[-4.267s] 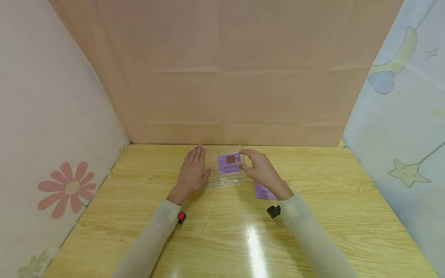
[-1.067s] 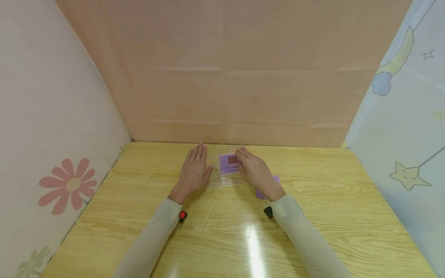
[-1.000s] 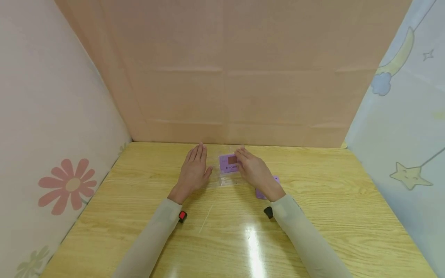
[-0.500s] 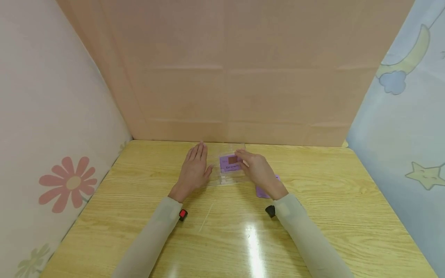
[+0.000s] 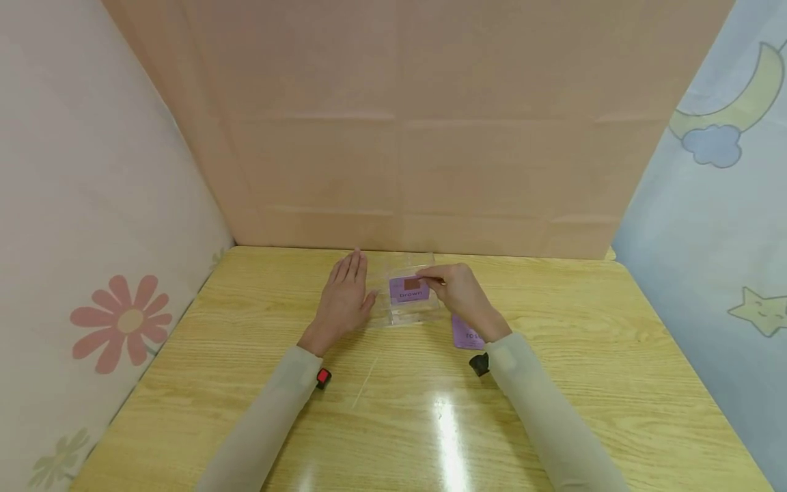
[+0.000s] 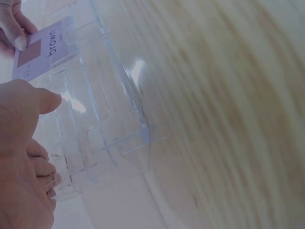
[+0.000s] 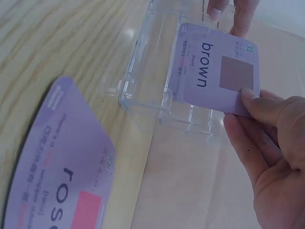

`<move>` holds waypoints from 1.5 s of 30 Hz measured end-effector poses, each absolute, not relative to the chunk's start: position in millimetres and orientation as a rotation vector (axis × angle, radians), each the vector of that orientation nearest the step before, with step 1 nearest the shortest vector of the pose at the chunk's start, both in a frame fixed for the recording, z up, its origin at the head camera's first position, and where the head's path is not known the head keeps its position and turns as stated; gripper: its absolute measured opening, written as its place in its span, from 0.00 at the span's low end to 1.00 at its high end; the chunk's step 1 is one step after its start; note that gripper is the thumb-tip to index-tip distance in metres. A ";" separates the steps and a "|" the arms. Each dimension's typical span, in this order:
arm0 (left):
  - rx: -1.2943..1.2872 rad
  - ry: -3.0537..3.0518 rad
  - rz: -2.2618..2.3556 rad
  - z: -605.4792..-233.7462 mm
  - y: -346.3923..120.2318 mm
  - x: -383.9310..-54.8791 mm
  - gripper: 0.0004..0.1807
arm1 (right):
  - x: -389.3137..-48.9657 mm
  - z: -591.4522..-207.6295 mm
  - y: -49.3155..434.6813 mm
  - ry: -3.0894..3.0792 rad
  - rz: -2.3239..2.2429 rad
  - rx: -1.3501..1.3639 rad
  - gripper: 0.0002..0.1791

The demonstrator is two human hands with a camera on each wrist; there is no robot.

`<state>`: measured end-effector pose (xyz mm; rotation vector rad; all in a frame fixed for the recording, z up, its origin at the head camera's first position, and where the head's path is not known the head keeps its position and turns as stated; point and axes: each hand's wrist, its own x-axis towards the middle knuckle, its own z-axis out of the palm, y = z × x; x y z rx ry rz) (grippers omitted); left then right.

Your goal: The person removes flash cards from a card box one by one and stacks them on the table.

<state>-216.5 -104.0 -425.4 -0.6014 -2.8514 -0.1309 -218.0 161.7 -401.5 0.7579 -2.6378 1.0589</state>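
Observation:
A purple flash card printed "brown" (image 5: pixel 408 290) stands in a clear plastic divided box (image 5: pixel 413 317) near the table's far edge. My right hand (image 5: pixel 466 295) pinches that card by its right side, with the thumb on the printed face in the right wrist view. The card's lower edge is within the box's front slot. On the box's left, my left hand (image 5: pixel 341 295) rests with straight fingers pointing away, thumb at the clear wall. A second purple card printed "rose" (image 7: pixel 62 162) lies on the table beneath my right wrist, partly covered by it in the head view.
The wood-grain table (image 5: pixel 277 410) ends at a tan paper backdrop (image 5: pixel 393 171) just behind the box. Patterned side panels stand left and right. Small dark devices sit at both sleeve cuffs, the left one with a red face (image 5: pixel 323 376).
My right hand lay fairly flat over the card's right part a second ago. It has drawn back right into a pinch, uncovering the whole word "brown". My left hand has stayed put.

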 end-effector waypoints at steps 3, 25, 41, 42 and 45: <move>-0.599 -2.854 -0.129 -424.9 -103.8 -216.7 0.44 | -218.3 -398.6 163.0 -2.654 1.052 0.776 0.13; -0.587 -2.874 -0.135 -424.4 -102.9 -215.5 0.44 | -221.4 -397.3 166.9 -2.701 1.141 0.773 0.10; -0.586 -2.884 -0.139 -428.0 -104.4 -217.0 0.44 | -220.3 -391.3 165.7 -2.609 1.258 0.647 0.12; -0.587 -2.883 -0.137 -428.0 -104.7 -217.1 0.44 | -220.0 -390.2 165.8 -2.592 1.265 0.646 0.12; -0.589 -2.873 -0.135 -428.7 -105.4 -217.9 0.44 | -219.3 -388.1 166.2 -2.561 1.281 0.638 0.12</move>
